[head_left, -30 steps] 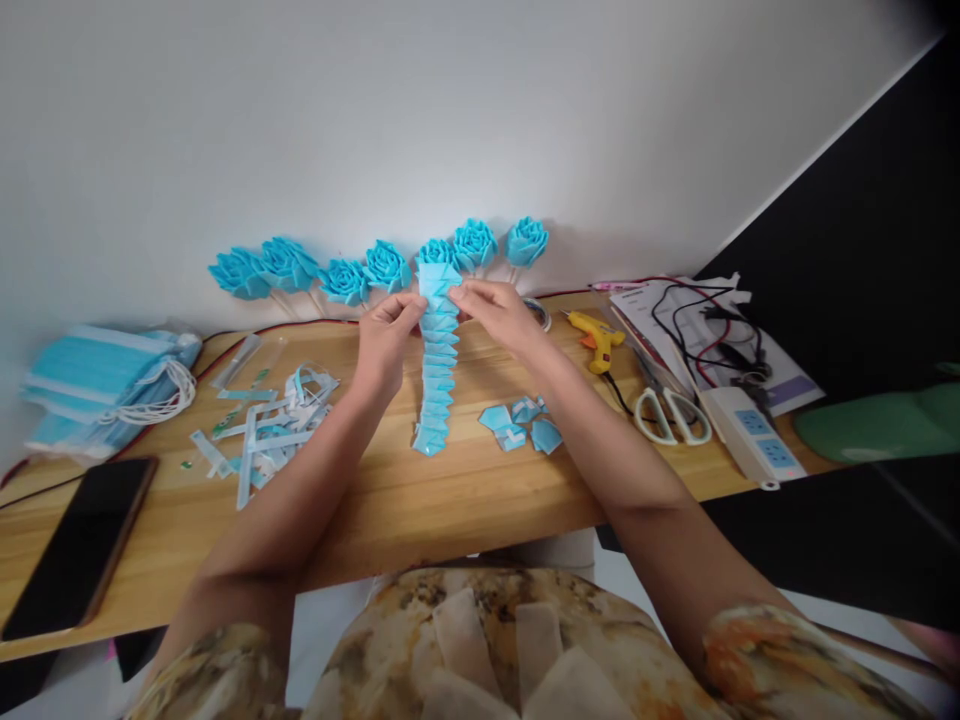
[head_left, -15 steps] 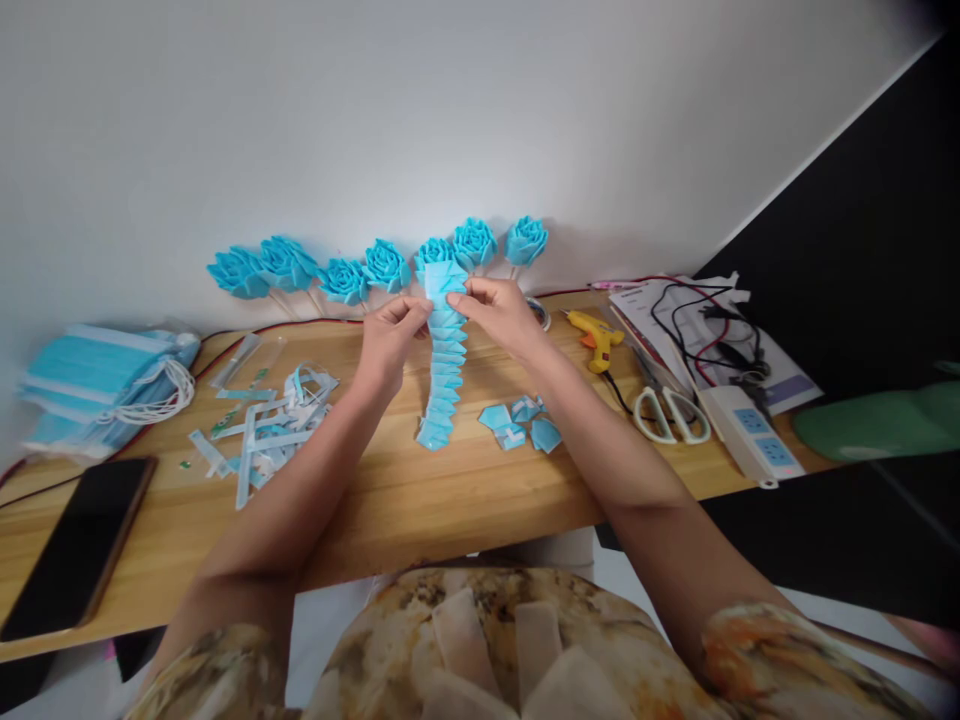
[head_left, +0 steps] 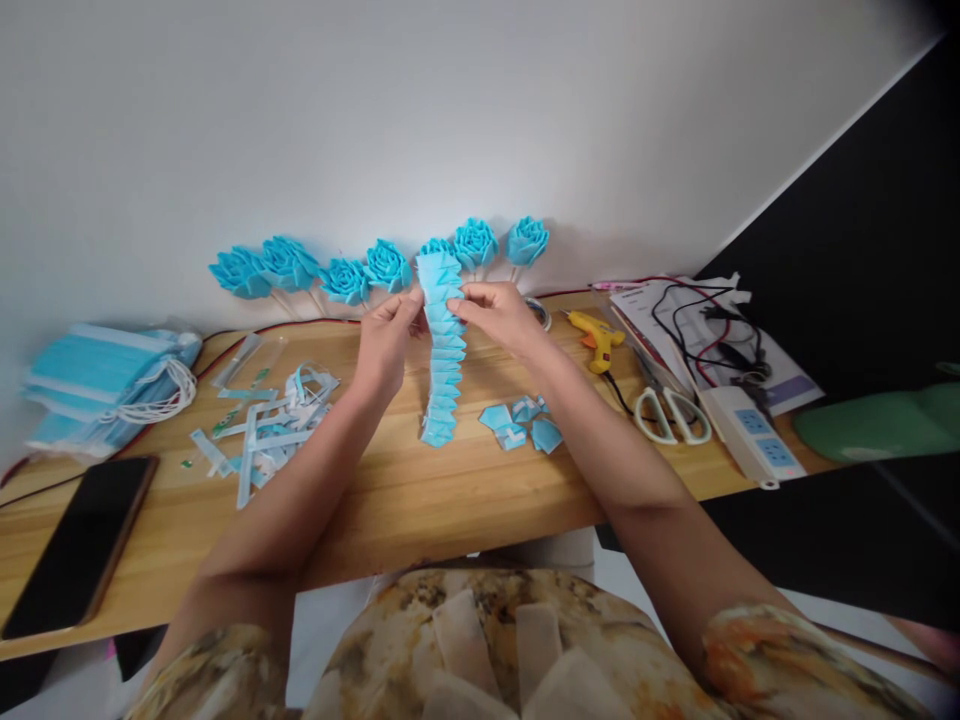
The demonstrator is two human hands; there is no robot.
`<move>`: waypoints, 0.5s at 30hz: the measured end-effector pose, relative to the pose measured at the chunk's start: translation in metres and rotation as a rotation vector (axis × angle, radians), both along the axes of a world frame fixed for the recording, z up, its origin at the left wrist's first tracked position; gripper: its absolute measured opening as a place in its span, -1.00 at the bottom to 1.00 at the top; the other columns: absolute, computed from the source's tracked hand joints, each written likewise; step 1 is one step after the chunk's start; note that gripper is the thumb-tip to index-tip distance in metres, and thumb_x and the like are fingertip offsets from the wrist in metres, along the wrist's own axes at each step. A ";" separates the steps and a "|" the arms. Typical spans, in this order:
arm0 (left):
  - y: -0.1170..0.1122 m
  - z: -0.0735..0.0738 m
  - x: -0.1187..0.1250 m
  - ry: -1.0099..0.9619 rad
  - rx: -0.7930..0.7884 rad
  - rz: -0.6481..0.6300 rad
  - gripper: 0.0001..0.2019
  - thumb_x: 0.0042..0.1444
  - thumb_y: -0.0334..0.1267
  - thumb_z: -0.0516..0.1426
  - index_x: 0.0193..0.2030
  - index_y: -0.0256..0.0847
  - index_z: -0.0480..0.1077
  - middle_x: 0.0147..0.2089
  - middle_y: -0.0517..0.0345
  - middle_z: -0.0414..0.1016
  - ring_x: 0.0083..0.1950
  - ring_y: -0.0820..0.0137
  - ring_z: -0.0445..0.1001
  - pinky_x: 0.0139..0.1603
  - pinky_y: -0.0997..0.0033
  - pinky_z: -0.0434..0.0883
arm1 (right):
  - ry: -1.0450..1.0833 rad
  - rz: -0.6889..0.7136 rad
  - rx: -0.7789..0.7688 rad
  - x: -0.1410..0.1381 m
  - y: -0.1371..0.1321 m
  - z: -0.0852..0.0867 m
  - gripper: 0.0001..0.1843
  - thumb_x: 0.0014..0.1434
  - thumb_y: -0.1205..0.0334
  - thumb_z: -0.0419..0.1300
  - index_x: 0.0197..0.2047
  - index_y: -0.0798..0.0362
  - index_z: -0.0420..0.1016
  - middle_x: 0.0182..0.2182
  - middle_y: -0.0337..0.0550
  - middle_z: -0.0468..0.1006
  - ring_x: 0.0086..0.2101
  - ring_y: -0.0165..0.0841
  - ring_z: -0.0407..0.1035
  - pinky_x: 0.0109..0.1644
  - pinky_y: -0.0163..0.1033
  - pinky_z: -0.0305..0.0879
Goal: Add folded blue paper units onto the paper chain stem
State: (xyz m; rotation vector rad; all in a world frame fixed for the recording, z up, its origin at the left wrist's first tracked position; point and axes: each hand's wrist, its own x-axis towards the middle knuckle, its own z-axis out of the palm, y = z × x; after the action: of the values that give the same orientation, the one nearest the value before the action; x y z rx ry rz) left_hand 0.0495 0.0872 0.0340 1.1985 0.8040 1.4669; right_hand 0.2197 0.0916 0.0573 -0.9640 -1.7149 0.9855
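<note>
A long strip of folded light-blue pieces hangs from both my hands above the wooden table. My left hand pinches its left edge near the top. My right hand pinches the right edge at the same height. The strip's lower end reaches the table surface or hangs just over it. Behind my hands a row of blue fabric roses on sticks leans against the white wall. A few loose blue folded pieces lie on the table just right of the strip.
A stack of blue face masks lies far left, cut scraps beside it, a black phone at the front left. To the right are a yellow glue gun, white scissors, a power strip and papers with cables.
Both hands have lifted the strip a little; its top now rises higher in front of the roses and its lower end has moved up and slightly right.
</note>
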 end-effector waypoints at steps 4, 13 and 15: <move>0.000 0.001 0.001 -0.003 -0.043 -0.047 -0.63 0.11 0.08 0.21 -0.38 -0.24 0.52 -0.49 0.16 0.39 -0.45 0.47 0.35 -0.42 0.48 0.29 | 0.029 -0.021 0.001 0.001 0.003 -0.002 -0.65 0.10 0.01 0.21 -0.55 0.07 0.31 -0.58 -0.34 0.24 -0.49 -0.46 0.14 -0.36 -0.31 0.06; 0.000 0.000 -0.001 0.059 0.002 -0.007 -0.79 -0.05 -0.14 0.33 -0.48 -0.24 0.52 -0.55 0.23 0.40 -0.49 0.53 0.31 -0.40 0.52 0.27 | 0.038 -0.039 0.032 0.002 0.002 0.000 -0.61 0.18 0.00 0.15 -0.56 0.06 0.29 -0.57 -0.33 0.24 -0.46 -0.45 0.19 -0.32 -0.30 0.13; 0.001 0.000 -0.001 0.041 0.010 0.000 -0.81 -0.02 -0.17 0.31 -0.48 -0.25 0.52 -0.55 0.24 0.39 -0.49 0.54 0.31 -0.39 0.52 0.27 | 0.067 -0.039 0.028 0.002 0.003 0.000 -0.58 0.20 -0.05 0.12 -0.55 0.06 0.30 -0.56 -0.30 0.29 -0.44 -0.43 0.24 -0.29 -0.29 0.18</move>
State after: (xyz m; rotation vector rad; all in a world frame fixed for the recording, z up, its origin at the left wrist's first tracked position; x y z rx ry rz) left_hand 0.0482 0.0879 0.0342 1.2398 0.8251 1.4522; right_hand 0.2214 0.0943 0.0569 -0.9327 -1.6448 0.9555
